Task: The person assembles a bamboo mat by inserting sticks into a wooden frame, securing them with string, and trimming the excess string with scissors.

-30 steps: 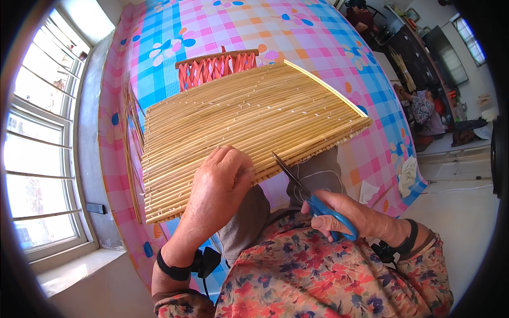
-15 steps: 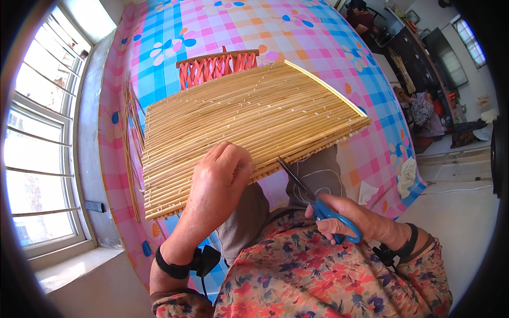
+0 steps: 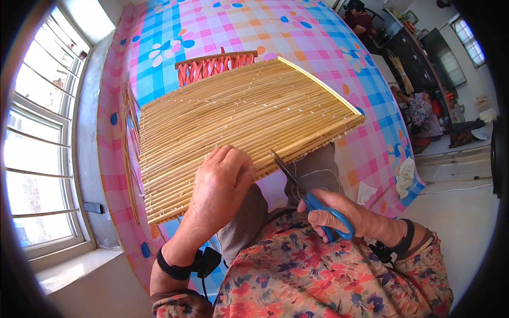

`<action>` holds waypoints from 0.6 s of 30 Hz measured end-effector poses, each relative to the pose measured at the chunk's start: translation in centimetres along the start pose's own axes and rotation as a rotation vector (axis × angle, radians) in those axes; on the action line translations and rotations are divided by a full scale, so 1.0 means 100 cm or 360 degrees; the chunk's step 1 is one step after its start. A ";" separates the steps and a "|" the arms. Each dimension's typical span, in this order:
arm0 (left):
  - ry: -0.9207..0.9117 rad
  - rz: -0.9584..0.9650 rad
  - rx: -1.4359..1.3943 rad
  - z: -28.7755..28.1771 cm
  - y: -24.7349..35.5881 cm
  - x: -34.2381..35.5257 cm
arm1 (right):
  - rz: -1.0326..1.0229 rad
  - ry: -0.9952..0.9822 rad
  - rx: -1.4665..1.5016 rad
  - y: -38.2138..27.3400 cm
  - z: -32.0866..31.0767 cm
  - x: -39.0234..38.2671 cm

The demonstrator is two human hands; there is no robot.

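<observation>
A mat of thin straw-coloured rods (image 3: 238, 111) with short white stitches lies over my lap, its right border pale yellow. My left hand (image 3: 222, 185) grips the near edge left of middle, fingers curled and fingertips hidden. My right hand (image 3: 339, 212) holds blue-handled scissors (image 3: 331, 225) below that edge; their tips reach the near rods right of my left hand. A loose white thread (image 3: 323, 172) loops over my grey trouser leg behind the blades.
A red lattice object (image 3: 214, 69) stands beyond the mat on the checked sheet (image 3: 265, 26). Loose sticks (image 3: 127, 153) lie at the left, beside the barred window (image 3: 40, 159). A white cloth (image 3: 405, 177) lies at right. Two people (image 3: 360, 24) (image 3: 421, 111) are in the right background.
The scissors and my right hand have shifted slightly left and up since half a second ago. The mat has moved slightly left, its right end a little higher in view.
</observation>
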State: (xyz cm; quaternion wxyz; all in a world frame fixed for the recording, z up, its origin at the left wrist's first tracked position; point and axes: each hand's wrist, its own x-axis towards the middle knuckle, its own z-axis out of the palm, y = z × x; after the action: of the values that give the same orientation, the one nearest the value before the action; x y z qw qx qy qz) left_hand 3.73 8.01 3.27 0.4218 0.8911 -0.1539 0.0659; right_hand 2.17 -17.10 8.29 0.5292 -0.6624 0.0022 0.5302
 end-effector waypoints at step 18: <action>-0.0034 -0.0048 -0.0053 0.001 0.002 0.002 | -0.0146 0.0032 0.0113 0.004 0.009 0.007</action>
State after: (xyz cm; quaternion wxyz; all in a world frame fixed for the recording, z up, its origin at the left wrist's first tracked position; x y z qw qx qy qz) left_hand 3.89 7.75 3.43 0.4359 0.8868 -0.1459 0.0473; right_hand 1.62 -16.22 7.65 0.5760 -0.6480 -0.0042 0.4983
